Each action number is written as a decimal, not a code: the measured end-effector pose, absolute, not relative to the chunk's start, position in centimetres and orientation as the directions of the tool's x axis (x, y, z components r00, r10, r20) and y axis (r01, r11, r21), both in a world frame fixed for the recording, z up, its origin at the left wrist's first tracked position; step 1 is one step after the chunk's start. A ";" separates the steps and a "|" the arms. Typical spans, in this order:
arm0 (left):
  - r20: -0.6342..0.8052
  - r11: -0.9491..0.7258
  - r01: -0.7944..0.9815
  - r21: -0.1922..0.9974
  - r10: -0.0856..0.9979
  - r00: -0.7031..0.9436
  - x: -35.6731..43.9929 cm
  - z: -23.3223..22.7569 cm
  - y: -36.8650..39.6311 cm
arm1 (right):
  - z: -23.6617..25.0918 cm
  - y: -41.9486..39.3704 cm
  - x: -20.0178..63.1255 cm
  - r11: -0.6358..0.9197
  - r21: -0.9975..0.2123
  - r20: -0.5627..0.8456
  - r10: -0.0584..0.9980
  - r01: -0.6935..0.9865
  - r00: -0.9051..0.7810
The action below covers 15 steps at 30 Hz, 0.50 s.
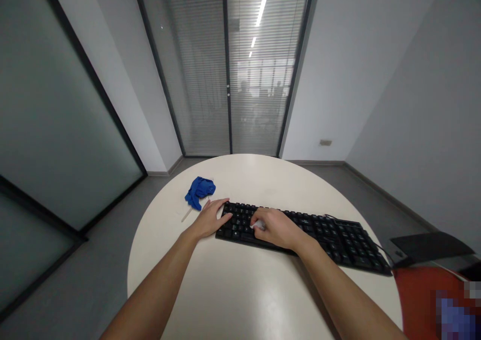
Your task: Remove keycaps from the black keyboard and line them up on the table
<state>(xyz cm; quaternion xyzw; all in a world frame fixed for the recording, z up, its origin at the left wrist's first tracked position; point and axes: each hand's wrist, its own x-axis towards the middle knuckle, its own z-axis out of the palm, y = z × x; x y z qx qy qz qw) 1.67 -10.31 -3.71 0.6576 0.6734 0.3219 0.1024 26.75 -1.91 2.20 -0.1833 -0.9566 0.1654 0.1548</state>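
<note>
A black keyboard [334,235] lies at a slant across the round white table. My left hand [208,220] rests at the keyboard's left end, its fingers apart and the thumb over the keys. Over the left-middle keys, my right hand [276,227] is closed around a small white wad [259,224], which looks like tissue or cotton. Most of the wad is hidden by the fingers. Beyond my left hand lies a crumpled blue cloth [200,191], apart from the keyboard. A thin pale stick [186,215] lies beside the cloth.
The round table [233,290] has a curved edge on all visible sides. A dark cable [383,252] runs by the keyboard's right end. Past the table at right are a red seat [417,295] and a flat black object [432,247]. Glass doors with blinds [229,79] stand ahead.
</note>
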 end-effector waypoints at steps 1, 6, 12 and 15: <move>0.285 -0.072 0.819 0.569 0.952 -0.114 1.6 -3.7 -10.3 | 2.3 -1.8 26.9 0.876 -0.374 0.227 0.406 0.306 -0.885; 0.282 -0.072 0.815 0.576 0.952 -0.115 1.5 -3.9 -10.3 | 2.5 -1.6 27.1 0.871 -0.373 0.210 0.413 0.318 -0.886; 0.279 -0.072 0.814 0.576 0.954 -0.113 1.6 -3.8 -10.4 | 1.6 -1.5 26.9 0.877 -0.397 0.264 0.391 0.270 -0.882; 0.280 -0.072 0.811 0.580 0.953 -0.116 1.7 -3.7 -10.4 | 1.4 -1.4 26.9 0.877 -0.410 0.275 0.380 0.250 -0.883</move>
